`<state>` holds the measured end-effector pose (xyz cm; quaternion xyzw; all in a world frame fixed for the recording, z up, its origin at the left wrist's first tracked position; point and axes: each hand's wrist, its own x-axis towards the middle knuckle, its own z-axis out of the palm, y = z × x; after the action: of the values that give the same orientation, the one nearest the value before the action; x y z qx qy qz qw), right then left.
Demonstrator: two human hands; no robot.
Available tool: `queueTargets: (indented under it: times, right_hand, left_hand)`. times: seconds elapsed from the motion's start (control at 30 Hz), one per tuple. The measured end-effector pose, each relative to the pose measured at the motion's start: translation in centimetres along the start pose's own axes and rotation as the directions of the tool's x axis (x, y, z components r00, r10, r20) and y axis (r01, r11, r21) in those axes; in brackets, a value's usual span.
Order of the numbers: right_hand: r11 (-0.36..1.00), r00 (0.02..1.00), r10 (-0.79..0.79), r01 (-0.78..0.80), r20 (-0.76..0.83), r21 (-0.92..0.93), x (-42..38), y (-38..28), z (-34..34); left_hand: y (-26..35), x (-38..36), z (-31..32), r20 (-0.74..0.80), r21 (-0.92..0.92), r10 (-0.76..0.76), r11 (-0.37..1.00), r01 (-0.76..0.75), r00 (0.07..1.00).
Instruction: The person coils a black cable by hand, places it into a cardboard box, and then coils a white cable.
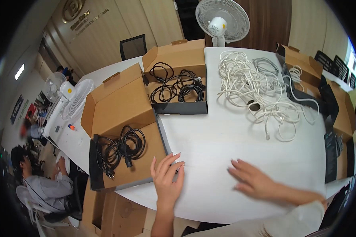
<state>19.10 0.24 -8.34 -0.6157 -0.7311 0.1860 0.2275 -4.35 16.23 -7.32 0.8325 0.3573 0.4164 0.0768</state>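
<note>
My left hand (168,177) is beside the right edge of an open cardboard box (118,96), fingers curved and apart, with nothing in it. Inside that box lie coiled black power cords (132,144), one plug showing. My right hand (255,181) hovers over or rests on the white table (209,138), its fingers stretched out and a little blurred; it holds nothing. Behind, a second open box (176,55) contains more black cables (192,93). A tangled heap of white cables (245,85) spreads across the table's far right, with a grey cable coil (267,65) at its back.
More open boxes (346,112) line the right edge, with white cable in one. Another cardboard box (120,213) stands below the table at left. White fans (221,25) stand at the back and left. A seated person (47,189) is at far left.
</note>
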Motion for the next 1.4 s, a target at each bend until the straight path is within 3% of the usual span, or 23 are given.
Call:
queueTargets:
  times: [0.1,0.3,0.53,0.7,0.8,0.9,1.0,1.13,1.17,1.23,1.27,1.3,1.37,1.4]
  right_hand:
    - [0.977,1.0,0.017,-0.017,-0.003,-0.211,-2.6,-1.0,-0.2]
    - [0.976,0.995,0.084,-0.071,0.056,-0.205,-4.1,-0.3,-0.7]
    - [0.978,0.996,0.075,-0.065,0.045,-0.197,-4.5,-0.4,-0.9]
    - [0.979,0.998,0.061,-0.054,0.033,-0.198,-4.3,-0.5,-1.1]
    - [0.988,1.0,0.01,-0.008,0.011,-0.154,-3.9,0.0,-1.5]
    - [0.993,0.999,0.041,-0.043,0.017,0.11,-2.9,-0.1,-2.5]
    - [0.98,0.998,-0.052,0.056,-0.029,0.191,1.6,-0.3,-4.7]
    - [0.985,0.966,-0.17,0.169,-0.196,-0.023,13.9,1.3,-8.0]
    - [0.953,0.904,-0.302,0.272,-0.304,-0.136,18.3,2.6,-8.1]
    - [0.961,0.89,-0.273,0.239,-0.365,-0.135,26.8,3.7,-9.2]
    - [0.98,0.936,-0.197,0.191,-0.291,-0.047,31.7,4.9,-9.7]
    - [0.982,0.908,-0.188,0.166,-0.376,-0.09,35.4,5.9,-9.3]
    - [0.999,0.896,-0.007,-0.016,-0.444,-0.048,42.1,7.0,-8.7]
    - [1.0,0.911,0.026,-0.029,-0.412,-0.002,44.4,7.4,-8.3]
  left_hand:
    - [0.1,-0.1,0.0,0.002,-0.02,-0.019,1.0,0.02,1.0]
    - [0.0,0.5,0.4,-0.099,-0.062,0.02,0.998,-0.026,0.995]
    - [-0.2,0.3,0.8,-0.107,-0.138,0.001,0.99,-0.016,0.994]
    - [-0.1,0.4,0.7,-0.088,-0.075,0.044,0.996,-0.051,0.995]
    - [0.0,0.3,0.7,-0.082,-0.071,0.016,0.997,-0.021,0.997]
    - [0.0,0.1,0.4,-0.053,-0.088,-0.006,0.996,0.001,0.999]
    - [0.3,0.1,-0.1,-0.005,-0.083,-0.024,0.996,0.023,1.0]
    - [0.4,0.0,-0.5,0.047,-0.063,-0.018,0.998,0.021,0.999]
    - [0.4,0.0,-0.6,0.056,-0.06,-0.016,0.998,0.019,0.998]
    - [-0.1,-0.3,-0.7,0.082,-0.05,-0.003,0.999,0.007,0.997]
    - [-0.2,-0.3,-0.9,0.091,-0.052,-0.004,0.999,0.008,0.996]
    - [-0.3,-0.4,-1.0,0.097,-0.055,-0.005,0.998,0.011,0.995]
    - [-0.3,-0.3,-1.0,0.094,-0.101,-0.023,0.994,0.032,0.995]
    - [-0.4,-0.3,-1.1,0.099,-0.111,-0.023,0.993,0.034,0.995]
